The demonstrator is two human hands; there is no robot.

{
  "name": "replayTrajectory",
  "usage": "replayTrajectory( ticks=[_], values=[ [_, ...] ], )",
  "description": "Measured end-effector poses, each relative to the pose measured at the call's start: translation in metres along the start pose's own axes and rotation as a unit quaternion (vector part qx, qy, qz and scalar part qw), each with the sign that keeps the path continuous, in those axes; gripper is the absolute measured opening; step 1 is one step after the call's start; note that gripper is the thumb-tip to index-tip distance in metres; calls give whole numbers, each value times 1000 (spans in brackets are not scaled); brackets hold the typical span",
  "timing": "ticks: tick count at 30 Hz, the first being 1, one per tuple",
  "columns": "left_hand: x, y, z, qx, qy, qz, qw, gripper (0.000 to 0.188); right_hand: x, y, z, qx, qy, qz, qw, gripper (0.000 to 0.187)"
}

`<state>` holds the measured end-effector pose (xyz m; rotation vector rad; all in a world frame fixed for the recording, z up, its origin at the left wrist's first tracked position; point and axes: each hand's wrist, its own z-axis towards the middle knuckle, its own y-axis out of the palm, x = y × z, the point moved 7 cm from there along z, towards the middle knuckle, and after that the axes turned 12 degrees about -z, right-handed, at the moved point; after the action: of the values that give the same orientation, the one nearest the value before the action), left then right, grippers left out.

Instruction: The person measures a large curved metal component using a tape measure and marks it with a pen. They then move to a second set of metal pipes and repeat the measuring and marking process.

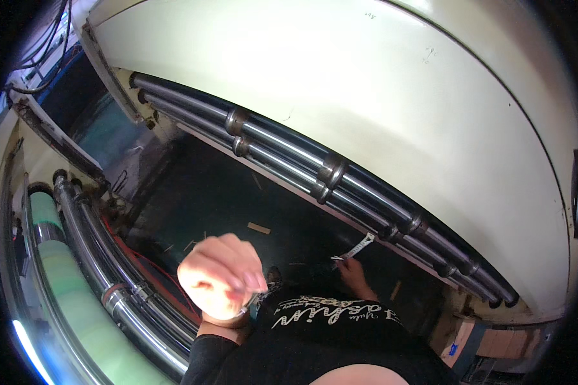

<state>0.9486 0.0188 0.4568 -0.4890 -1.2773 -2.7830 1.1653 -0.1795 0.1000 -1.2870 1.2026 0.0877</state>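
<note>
My left hand (221, 273) is raised close to the camera, brightly lit, with its fingers curled into a fist. A small shiny thing (253, 301) shows beside its fingertips, too small to name; whether the fingers grip it is hidden. Lower and farther to the right, my right hand (354, 276) closes on a narrow white strip with dark marks (359, 246), which slants up and right. The strip's upper end comes near the bank of steel rollers without clear contact. Its lower end is partly covered by my fingers.
A large white machine panel (302, 58) curves above long steel rollers (282, 151). On the left run a pale green roller (77, 289) and dark metal bars (93, 244), with a red cable (151, 262) beside them. Cardboard scraps (259, 228) lie on the dark floor; boxes (507, 343) stand lower right.
</note>
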Motion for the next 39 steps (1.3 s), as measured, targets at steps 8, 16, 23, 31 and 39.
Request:
replayTrajectory(
  ticks=[8, 16, 23, 31, 39],
  values=[
    [-10, -5, -7, 24, 33, 6, 999, 18, 27, -20, -21, 53, 18, -17, 998, 13],
    [-37, 9, -17, 50, -79, -230, 969, 21, 42, -33, -38, 49, 13, 24, 998, 16],
    [74, 35, -22, -312, -34, -497, 809, 12, 4, -39, -31, -26, -41, -65, 997, 20],
    [47, 64, -33, -358, -58, -330, 871, 27, 7, -44, -30, -13, -74, -69, 995, 23],
    [51, 15, -8, -235, 71, -273, 930, 26, 7, -58, -22, 34, -91, -38, 995, 25]
  ],
)
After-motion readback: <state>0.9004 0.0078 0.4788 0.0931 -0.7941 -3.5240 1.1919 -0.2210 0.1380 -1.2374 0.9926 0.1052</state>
